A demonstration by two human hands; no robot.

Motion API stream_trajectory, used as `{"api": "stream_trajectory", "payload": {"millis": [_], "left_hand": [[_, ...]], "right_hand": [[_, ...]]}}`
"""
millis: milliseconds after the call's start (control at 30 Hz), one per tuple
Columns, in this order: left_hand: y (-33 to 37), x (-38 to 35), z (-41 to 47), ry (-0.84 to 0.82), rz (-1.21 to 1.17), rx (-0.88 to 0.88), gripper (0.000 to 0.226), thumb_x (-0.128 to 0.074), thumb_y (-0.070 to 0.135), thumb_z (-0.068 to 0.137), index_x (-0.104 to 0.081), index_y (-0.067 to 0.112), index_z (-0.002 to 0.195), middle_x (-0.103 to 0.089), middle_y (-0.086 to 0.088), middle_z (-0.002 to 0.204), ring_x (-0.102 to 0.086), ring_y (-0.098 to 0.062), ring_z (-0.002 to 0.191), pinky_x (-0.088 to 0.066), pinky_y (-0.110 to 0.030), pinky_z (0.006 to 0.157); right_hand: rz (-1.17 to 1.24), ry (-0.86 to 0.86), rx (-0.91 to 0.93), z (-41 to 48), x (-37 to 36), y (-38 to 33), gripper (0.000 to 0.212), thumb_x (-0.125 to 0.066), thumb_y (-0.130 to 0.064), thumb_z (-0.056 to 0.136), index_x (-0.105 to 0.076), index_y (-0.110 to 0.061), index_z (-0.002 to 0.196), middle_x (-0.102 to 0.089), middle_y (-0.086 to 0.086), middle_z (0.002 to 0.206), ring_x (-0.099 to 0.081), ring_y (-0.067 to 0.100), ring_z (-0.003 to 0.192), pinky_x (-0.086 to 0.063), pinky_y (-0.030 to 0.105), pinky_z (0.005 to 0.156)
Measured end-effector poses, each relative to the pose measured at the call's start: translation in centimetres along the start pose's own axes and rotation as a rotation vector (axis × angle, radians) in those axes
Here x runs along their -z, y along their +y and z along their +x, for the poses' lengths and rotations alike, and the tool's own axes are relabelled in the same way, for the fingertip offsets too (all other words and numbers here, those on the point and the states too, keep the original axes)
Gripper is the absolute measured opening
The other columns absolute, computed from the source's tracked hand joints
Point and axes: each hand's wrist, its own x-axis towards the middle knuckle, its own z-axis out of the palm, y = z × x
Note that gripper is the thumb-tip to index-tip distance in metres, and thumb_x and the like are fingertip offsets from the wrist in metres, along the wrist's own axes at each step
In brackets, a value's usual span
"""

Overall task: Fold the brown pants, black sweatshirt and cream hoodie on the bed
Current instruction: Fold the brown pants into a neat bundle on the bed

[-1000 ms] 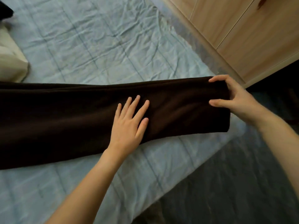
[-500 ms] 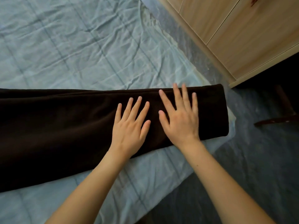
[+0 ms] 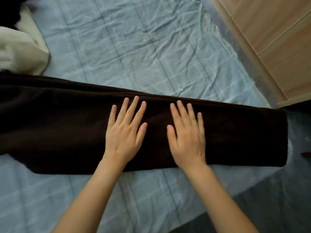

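The dark brown pants [image 3: 67, 128] lie as one long strip across the bed [image 3: 143, 52], legs stacked, with the cuff end at the right near the bed's corner. My left hand [image 3: 125, 132] presses flat on the middle of the strip, fingers straight and spread. Just to its right, my right hand [image 3: 186, 133] lies flat on the fabric too. The cream hoodie [image 3: 20, 49] is bunched at the far left edge, with a bit of the black sweatshirt [image 3: 10, 9] above it in the top left corner.
A pale blue checked sheet covers the bed. A light wooden wardrobe [image 3: 272, 36] stands at the top right, close to the bed's corner. Dark grey floor [image 3: 277, 207] runs along the lower right.
A second ago my right hand pinched the cuff end; it let go, moved left and flattened on the pants beside my left hand. The view has shifted left, bringing the hoodie back in.
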Motion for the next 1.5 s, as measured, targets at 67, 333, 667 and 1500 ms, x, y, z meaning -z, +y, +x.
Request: {"api": "stream_trajectory", "payload": {"millis": [67,333,667,1500], "left_hand": [[-3.5,0.6,-0.4,0.023,0.031,0.056,0.056,-0.031,0.042,0.1,-0.028,0.025,0.154,-0.024,-0.002,0.161,-0.018,-0.026,0.15,-0.007,-0.047,0.121],[-15.9,0.1,-3.1,-0.064,-0.108,0.245,0.055,-0.035,0.039,0.095,-0.043,0.023,0.147,-0.04,-0.003,0.154,-0.029,-0.031,0.145,-0.019,-0.051,0.117],[-23.9,5.9,-6.4,0.154,-0.326,0.123,0.036,-0.054,0.023,0.092,-0.066,0.007,0.122,-0.066,-0.01,0.121,-0.061,-0.028,0.115,-0.043,-0.043,0.103],[-50.0,8.5,-14.6,0.067,-0.904,0.938,0.045,-0.086,0.044,0.067,-0.068,0.017,0.099,-0.069,0.004,0.089,-0.065,-0.015,0.085,-0.048,-0.028,0.068]], "right_hand": [[0.037,-0.022,0.042,1.1,-2.0,-4.6,0.058,-0.035,-0.036,0.099,-0.035,-0.019,0.154,-0.03,0.002,0.162,-0.02,0.025,0.152,-0.012,0.048,0.123],[-0.131,-0.12,0.07,1.7,-7.4,-8.4,0.057,-0.036,-0.043,0.096,-0.043,-0.028,0.15,-0.036,0.001,0.159,-0.028,0.028,0.149,-0.017,0.056,0.12],[0.09,0.009,0.097,3.3,-8.7,-25.1,0.048,-0.047,-0.03,0.093,-0.059,-0.01,0.136,-0.056,0.012,0.137,-0.049,0.03,0.131,-0.036,0.056,0.112],[-0.049,-0.338,0.271,-0.3,-18.3,-39.9,0.072,-0.071,-0.021,0.087,-0.039,-0.024,0.152,-0.033,0.008,0.16,-0.027,0.038,0.148,-0.021,0.062,0.118]]}}
